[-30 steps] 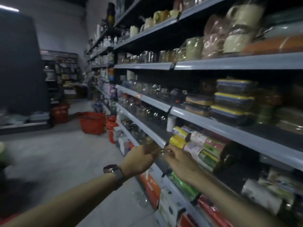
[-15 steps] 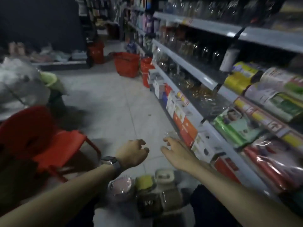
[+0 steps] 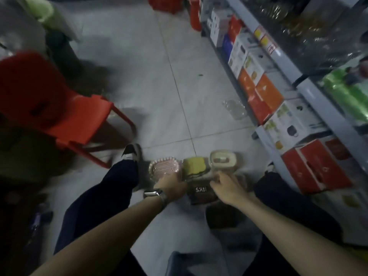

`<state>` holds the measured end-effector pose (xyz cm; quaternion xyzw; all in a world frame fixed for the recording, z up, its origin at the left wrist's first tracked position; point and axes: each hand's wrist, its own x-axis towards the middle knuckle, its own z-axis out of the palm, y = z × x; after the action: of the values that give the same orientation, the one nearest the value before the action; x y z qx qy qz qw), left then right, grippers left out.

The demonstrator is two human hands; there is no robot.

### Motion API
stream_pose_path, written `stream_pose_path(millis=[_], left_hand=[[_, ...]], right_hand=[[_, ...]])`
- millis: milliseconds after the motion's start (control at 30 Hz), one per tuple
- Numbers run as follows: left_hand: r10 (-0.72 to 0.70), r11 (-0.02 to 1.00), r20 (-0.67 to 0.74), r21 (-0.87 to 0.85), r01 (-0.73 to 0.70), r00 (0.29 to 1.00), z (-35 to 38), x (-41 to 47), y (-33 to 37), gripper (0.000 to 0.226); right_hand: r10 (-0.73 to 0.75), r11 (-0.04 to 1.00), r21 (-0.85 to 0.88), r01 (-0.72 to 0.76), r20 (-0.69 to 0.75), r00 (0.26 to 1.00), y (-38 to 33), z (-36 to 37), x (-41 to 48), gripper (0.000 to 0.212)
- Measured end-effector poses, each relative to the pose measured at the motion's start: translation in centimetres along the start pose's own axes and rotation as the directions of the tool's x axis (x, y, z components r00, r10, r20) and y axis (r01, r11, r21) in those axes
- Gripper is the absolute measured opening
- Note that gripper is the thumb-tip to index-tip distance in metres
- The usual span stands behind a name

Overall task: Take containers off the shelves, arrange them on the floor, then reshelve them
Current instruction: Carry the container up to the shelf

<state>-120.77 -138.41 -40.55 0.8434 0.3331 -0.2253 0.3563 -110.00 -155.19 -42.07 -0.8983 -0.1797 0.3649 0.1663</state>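
Both hands have dropped since 0.5 s ago, when they hung above the cluster. The left hand [image 3: 171, 186] is now just left of the dark labelled container [image 3: 201, 191] on the floor [image 3: 179, 76], fingers hidden, grip not discernible. The right hand [image 3: 225, 186] is just right of it, fingers loosely extended, holding nothing. Just beyond it stand a pink dish [image 3: 164, 168], a yellow-lidded container [image 3: 194, 164] and a cream-lidded container [image 3: 223, 159]. Farther beyond, a clear container [image 3: 235, 108] lies beside the shelf [image 3: 310, 92].
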Motion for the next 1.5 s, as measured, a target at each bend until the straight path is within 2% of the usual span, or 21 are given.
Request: stream_pose_path(millis=[133, 233, 400, 500, 567, 667, 733, 867, 933, 1000, 1133, 1233, 1300, 1367, 1500], left_hand=[[-0.011, 1.0, 0.078, -0.007, 0.012, 0.997, 3.4, 2.0, -1.8, 0.035], [-0.069, 0.998, 0.134, -0.001, 0.07, 0.989, 5.7, 3.6, -3.3, 0.029], [-0.204, 0.946, 0.231, -0.205, 0.253, 0.951, 8.8, 6.2, -5.1, 0.037], [-0.24, 0.907, 0.249, -0.287, 0.308, 0.938, 10.4, 8.6, -5.9, 0.071], [-0.26, 0.867, 0.261, -0.362, 0.343, 0.93, 11.5, 10.1, -6.2, 0.076], [-0.262, 0.836, 0.209, -0.439, 0.33, 0.942, 13.4, 12.6, -7.3, 0.055], [-0.279, 0.789, 0.233, -0.498, 0.361, 0.932, 15.0, 14.3, -8.4, 0.045], [-0.294, 0.671, 0.305, -0.609, 0.423, 0.906, 14.2, 14.7, -6.9, 0.024], [-0.295, 0.596, 0.347, -0.661, 0.455, 0.89, 14.7, 15.4, -6.8, 0.006], [-0.298, 0.54, 0.379, -0.69, 0.482, 0.876, 15.7, 16.1, -7.3, 0.012], [-0.322, 0.473, 0.394, -0.721, 0.506, 0.861, 17.2, 17.0, -8.4, 0.011], [-0.289, 0.475, 0.406, -0.725, 0.498, 0.867, 17.8, 17.3, -9.0, 0.038], [-0.26, 0.478, 0.402, -0.736, 0.479, 0.878, 17.7, 17.2, -9.0, 0.032], [-0.243, 0.495, 0.358, -0.754, 0.433, 0.902, 17.5, 17.3, -9.2, 0.011], [-0.264, 0.509, 0.281, -0.772, 0.38, 0.923, 17.6, 17.6, -10.4, 0.024]], right_hand=[[0.108, 0.994, 0.006, -0.109, 0.078, 0.991, 2.6, 5.0, 1.9, 0.044], [0.184, 0.978, 0.07, -0.195, 0.132, 0.974, 4.6, 8.3, 3.6, 0.04], [0.312, 0.904, 0.248, -0.347, 0.169, 0.935, 6.3, 10.8, 6.1, 0.033], [0.349, 0.869, 0.307, -0.388, 0.177, 0.92, 6.6, 11.7, 7.9, 0.037], [0.37, 0.854, 0.316, -0.413, 0.188, 0.91, 6.8, 12.3, 9.0, 0.038], [0.399, 0.835, 0.319, -0.448, 0.21, 0.893, 7.0, 13.1, 10.5, 0.04], [0.412, 0.824, 0.314, -0.471, 0.238, 0.88, 7.1, 13.5, 11.2, 0.045], [0.44, 0.815, 0.251, -0.522, 0.318, 0.84, 7.5, 14.3, 12.3, 0.079], [0.443, 0.822, 0.207, -0.531, 0.353, 0.824, 7.7, 14.7, 12.9, 0.09], [0.442, 0.829, 0.179, -0.529, 0.369, 0.817, 8.0, 14.9, 13.4, 0.095], [0.443, 0.839, 0.136, -0.527, 0.394, 0.805, 8.7, 15.3, 14.8, 0.091], [0.424, 0.844, 0.137, -0.519, 0.424, 0.8, 9.0, 15.7, 15.6, 0.1], [0.412, 0.847, 0.145, -0.511, 0.428, 0.804, 9.1, 16.0, 16.0, 0.103], [0.391, 0.856, 0.16, -0.491, 0.42, 0.819, 9.0, 16.2, 16.2, 0.1], [0.334, 0.882, 0.172, -0.439, 0.428, 0.84, 8.9, 16.8, 15.7, 0.085]])
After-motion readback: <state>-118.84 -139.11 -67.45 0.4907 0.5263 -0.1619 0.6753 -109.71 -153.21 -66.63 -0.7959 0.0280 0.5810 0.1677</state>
